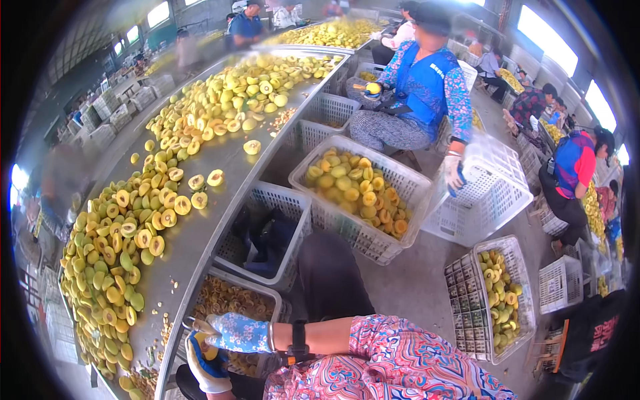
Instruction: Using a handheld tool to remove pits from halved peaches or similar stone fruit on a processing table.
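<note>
My left hand [206, 367], in a white and blue work glove, holds a halved yellow stone fruit [209, 346]. Right above it is my right hand [231, 332], in a pale glove and blue floral cuff, gripping a small metal hand tool [189, 321]. The tool's end points toward the table edge, and the fingers partly hide its handle. Both hands are over a plastic crate [240, 295] of brown pits and scraps, beside a metal table [200, 240]. A long heap of halved yellow-green fruit [110, 280] lies on the table.
A crate of halved fruit [360, 195] stands ahead, next to a crate holding dark items [265, 235]. A co-worker in a blue vest [425, 95] sits beyond, one gloved hand at a tipped white crate [480, 190]. Another fruit crate [492, 300] is on the floor at right.
</note>
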The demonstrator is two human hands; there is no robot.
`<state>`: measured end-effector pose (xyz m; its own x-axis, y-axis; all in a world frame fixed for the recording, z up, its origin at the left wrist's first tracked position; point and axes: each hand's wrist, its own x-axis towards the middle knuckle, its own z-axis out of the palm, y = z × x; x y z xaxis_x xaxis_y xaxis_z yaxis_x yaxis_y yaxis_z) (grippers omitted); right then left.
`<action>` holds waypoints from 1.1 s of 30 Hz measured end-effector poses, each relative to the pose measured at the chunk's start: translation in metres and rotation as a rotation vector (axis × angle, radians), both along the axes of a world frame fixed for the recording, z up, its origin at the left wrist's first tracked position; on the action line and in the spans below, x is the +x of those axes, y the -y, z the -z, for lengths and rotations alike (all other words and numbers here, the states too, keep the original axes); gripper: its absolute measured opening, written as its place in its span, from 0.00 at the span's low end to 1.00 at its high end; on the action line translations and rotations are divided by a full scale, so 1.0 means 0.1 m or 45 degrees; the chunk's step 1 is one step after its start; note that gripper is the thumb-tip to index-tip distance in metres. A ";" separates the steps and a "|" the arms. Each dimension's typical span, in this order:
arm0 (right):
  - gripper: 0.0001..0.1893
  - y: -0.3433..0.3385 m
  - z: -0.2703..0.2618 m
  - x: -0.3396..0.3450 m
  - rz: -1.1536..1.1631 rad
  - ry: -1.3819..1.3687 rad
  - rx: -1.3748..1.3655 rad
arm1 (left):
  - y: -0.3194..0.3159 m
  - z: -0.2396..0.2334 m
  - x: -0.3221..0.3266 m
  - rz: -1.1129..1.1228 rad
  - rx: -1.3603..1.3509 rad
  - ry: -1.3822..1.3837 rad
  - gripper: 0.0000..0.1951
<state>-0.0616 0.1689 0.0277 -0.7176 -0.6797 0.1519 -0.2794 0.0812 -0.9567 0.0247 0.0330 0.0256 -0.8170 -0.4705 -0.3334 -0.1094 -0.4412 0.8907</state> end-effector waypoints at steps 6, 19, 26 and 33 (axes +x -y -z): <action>0.09 -0.23 0.00 0.10 0.233 -0.544 -0.110 | -0.06 -0.30 0.01 0.020 0.289 -0.008 0.25; 0.17 -0.28 -0.40 0.41 -0.078 -0.555 0.397 | -0.05 -0.38 0.21 0.166 0.065 -0.272 0.32; 0.17 -0.14 -0.25 0.51 -0.156 -0.569 0.432 | -0.02 -0.27 0.30 0.110 0.005 -0.348 0.24; 0.15 -0.04 -0.20 0.55 -0.263 -0.306 0.376 | -0.10 -0.14 0.30 -0.186 -0.138 -0.349 0.19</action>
<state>-0.0063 0.1729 0.0477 -0.5298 -0.8448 0.0754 -0.5308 0.2609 -0.8064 0.0548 0.0426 0.0394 -0.7905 -0.6103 -0.0518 0.1986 -0.3354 0.9209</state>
